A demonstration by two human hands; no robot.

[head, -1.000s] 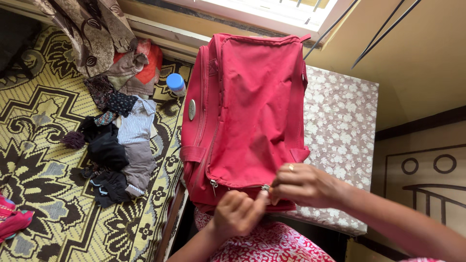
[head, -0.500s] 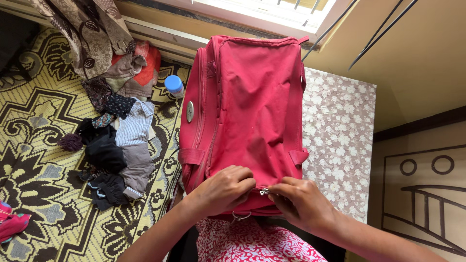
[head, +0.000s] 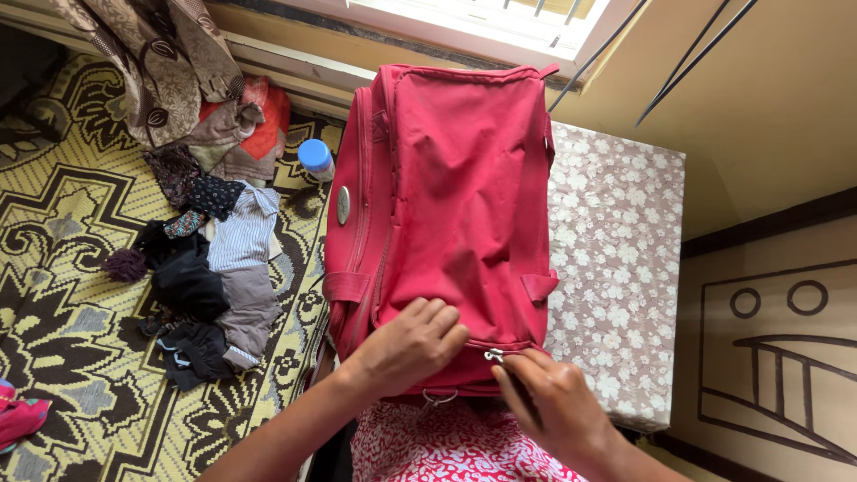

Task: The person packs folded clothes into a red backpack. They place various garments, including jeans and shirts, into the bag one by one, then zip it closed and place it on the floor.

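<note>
red bag (head: 455,187), clothes pile (head: 210,268), bottle (head: 316,159)

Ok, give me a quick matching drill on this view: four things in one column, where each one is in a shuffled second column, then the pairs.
Things:
1. left hand
2. right hand
3. bottle
4. clothes

Places:
A. on the patterned mat, left of the bag
B. pressed flat on the near end of the red bag
C. standing by the bag's far left corner
D. pinching the zip pull

Pairs: 1-B, 2-D, 3-C, 4-A
</note>
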